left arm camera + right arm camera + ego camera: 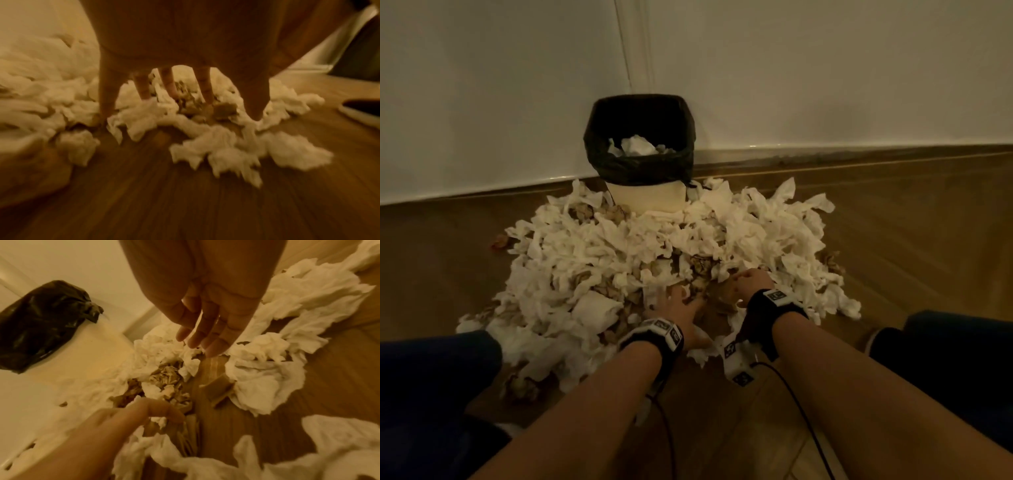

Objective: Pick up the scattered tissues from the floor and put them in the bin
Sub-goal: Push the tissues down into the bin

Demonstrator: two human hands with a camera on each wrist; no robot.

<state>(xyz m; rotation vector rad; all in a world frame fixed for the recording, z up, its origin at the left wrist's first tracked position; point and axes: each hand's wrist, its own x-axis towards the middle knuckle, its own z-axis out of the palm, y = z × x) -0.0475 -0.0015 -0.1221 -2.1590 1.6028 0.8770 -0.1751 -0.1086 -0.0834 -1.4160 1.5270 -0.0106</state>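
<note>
A big heap of crumpled white tissues, mixed with brown paper scraps, lies on the wooden floor around the bin. The bin is cream with a black liner and holds a few tissues. Both hands are at the heap's near edge. My left hand has its fingers spread and reaching down onto white tissues and brown scraps. My right hand hangs over the heap with straight fingers, holding nothing. The left hand also appears in the right wrist view, on brown paper.
The bin stands in a corner against white walls with a skirting board. My knees in dark trousers flank the heap. Cables trail from the wrist devices. A shoe is at the right.
</note>
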